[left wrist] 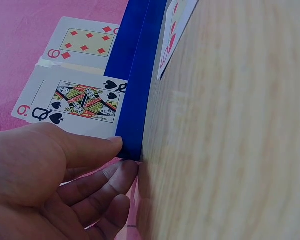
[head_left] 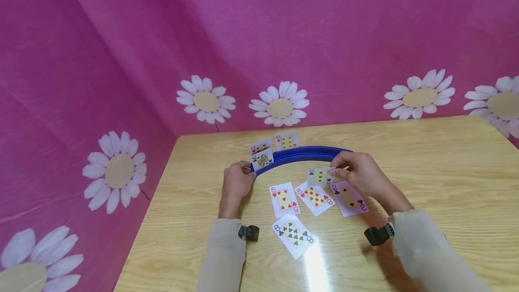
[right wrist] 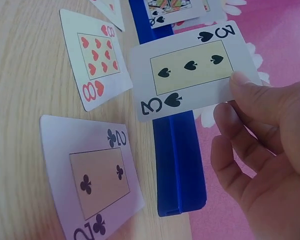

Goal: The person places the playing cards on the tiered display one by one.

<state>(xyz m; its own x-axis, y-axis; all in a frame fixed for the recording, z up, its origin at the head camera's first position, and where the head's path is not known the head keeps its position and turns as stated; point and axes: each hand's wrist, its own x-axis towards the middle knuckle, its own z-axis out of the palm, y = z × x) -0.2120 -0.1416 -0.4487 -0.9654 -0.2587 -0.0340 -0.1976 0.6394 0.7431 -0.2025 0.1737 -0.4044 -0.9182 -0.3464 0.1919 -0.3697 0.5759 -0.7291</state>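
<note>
My left hand (head_left: 237, 181) grips the left end of a curved blue card holder (head_left: 310, 151), thumb on its front and fingers at its end. A queen of spades (left wrist: 85, 102) stands in the holder beside that thumb, partly covering a red-suited card (head_left: 259, 146). A six of diamonds (left wrist: 87, 42) stands further along at the back. In my right hand (head_left: 361, 175), a three of spades (right wrist: 190, 72) is pinched by one edge between thumb and fingers, raised in front of the holder. Below it on the table lies a two of clubs (right wrist: 97, 180).
Face up on the wooden table (head_left: 182, 247) lie a five of hearts (head_left: 284, 199), an eight of hearts (head_left: 314, 198) and an eight of clubs (head_left: 293, 235). A pink cloth (head_left: 344, 35) with daisies hangs behind and at the left.
</note>
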